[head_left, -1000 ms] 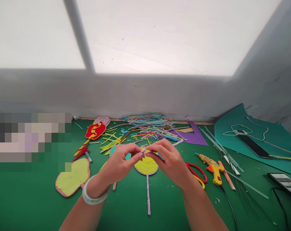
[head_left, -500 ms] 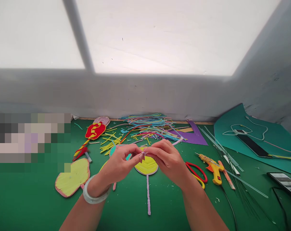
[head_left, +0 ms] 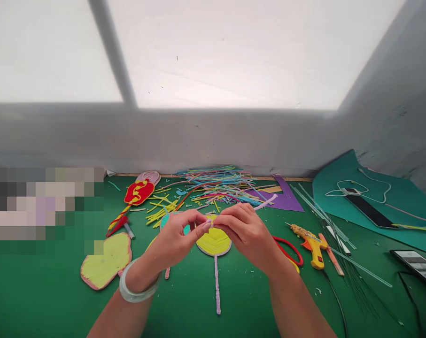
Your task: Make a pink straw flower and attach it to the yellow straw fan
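Note:
My left hand (head_left: 182,236) and my right hand (head_left: 246,234) meet fingertip to fingertip in the middle. Both are pinched on a pale lilac pipe cleaner (head_left: 267,202), whose free end sticks out past the right hand's knuckles. The part between my fingertips is small and mostly hidden. Below them on the table lies a round yellow fan shape (head_left: 214,241) with a lilac edge and a lilac wrapped handle (head_left: 217,286). A turquoise piece (head_left: 166,220) is partly covered by my left hand.
A yellow glue gun (head_left: 313,244), red-and-yellow-handled scissors (head_left: 293,249) and clear glue sticks (head_left: 366,270) lie right. Piled pipe cleaners (head_left: 216,180) are at the back. Left are a pale yellow fan (head_left: 107,260) and a red piece (head_left: 139,192). A blurred patch covers the far left.
The pipe cleaner's free end has swung up and to the right. My right hand has turned slightly; both hands stay pinched together in nearly the same place.

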A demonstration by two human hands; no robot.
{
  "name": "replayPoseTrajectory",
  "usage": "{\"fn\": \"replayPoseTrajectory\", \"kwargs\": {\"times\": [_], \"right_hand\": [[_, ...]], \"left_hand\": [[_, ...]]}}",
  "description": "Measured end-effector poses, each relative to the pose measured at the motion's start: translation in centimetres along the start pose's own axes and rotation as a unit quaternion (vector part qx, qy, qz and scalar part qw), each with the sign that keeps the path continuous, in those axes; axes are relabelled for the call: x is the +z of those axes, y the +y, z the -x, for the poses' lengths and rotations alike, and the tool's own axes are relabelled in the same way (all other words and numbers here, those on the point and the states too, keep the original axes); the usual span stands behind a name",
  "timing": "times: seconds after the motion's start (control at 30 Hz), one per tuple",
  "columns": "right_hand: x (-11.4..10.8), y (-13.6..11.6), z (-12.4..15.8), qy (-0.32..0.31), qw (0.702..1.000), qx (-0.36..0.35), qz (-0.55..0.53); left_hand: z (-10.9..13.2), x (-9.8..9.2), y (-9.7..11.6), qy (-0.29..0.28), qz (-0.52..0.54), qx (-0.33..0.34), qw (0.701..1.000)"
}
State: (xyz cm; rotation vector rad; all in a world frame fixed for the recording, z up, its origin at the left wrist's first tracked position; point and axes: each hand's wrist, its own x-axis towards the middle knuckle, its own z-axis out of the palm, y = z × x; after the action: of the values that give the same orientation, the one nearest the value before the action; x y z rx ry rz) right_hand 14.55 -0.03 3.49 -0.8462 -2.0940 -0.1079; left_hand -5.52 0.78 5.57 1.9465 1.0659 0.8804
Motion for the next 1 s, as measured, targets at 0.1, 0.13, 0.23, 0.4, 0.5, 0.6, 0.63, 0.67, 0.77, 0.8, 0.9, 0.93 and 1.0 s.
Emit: {"fn": "replayPoseTrajectory", "kwargs": {"times": [0.1, 0.13, 0.23, 0.4, 0.5, 0.6, 0.63, 0.67, 0.77, 0.8, 0.9, 0.93, 1.0], "right_hand": [[0.02, -0.09, -0.04, -0.004, 1.000, -0.001, 0.005], [0.05, -0.09, -0.05, -0.004, 1.000, -0.001, 0.006], [0.14, -0.08, -0.07, 0.004, 1.000, -0.007, 0.010], [0.26, -0.06, -0.05, 0.022, 1.000, -0.003, -0.007], [0.34, 0.05, 0.06, 0.022, 1.000, 0.002, -0.022], [0.47, 0.24, 0.22, 0.030, 0.999, -0.001, -0.025], [0.50, 0.29, 0.27, 0.035, 0.999, -0.003, -0.024], [0.53, 0.33, 0.31, 0.038, 0.999, -0.004, -0.023], [0.56, 0.32, 0.35, 0.043, 0.999, -0.006, -0.019], [0.57, 0.26, 0.32, 0.045, 0.999, -0.007, -0.018], [0.63, -0.06, 0.07, 0.063, 0.998, -0.009, -0.010], [0.68, -0.21, -0.05, 0.072, 0.997, -0.009, -0.007], [0.83, -0.51, -0.28, 0.089, 0.996, -0.004, -0.003]], "left_hand": [[-0.08, 0.04, -0.19, -0.007, -0.007, 0.006, 1.000], [-0.10, 0.01, -0.24, -0.013, -0.009, 0.005, 1.000], [-0.07, -0.17, -0.31, -0.027, -0.014, -0.002, 1.000], [0.07, -0.32, -0.42, -0.024, 0.035, -0.029, 0.999], [0.06, -0.26, -0.56, -0.025, 0.068, -0.039, 0.997], [-0.02, -0.18, -0.67, -0.024, 0.085, -0.040, 0.995], [-0.05, -0.15, -0.68, -0.022, 0.088, -0.039, 0.995], [-0.08, -0.12, -0.68, -0.022, 0.090, -0.038, 0.995], [-0.08, -0.01, -0.58, -0.017, 0.088, -0.035, 0.995], [-0.07, 0.03, -0.53, -0.015, 0.086, -0.035, 0.996], [-0.06, 0.17, -0.43, -0.010, 0.082, -0.033, 0.996], [-0.08, 0.22, -0.44, -0.009, 0.082, -0.033, 0.996], [-0.13, 0.35, -0.50, -0.006, 0.085, -0.030, 0.996]]}}
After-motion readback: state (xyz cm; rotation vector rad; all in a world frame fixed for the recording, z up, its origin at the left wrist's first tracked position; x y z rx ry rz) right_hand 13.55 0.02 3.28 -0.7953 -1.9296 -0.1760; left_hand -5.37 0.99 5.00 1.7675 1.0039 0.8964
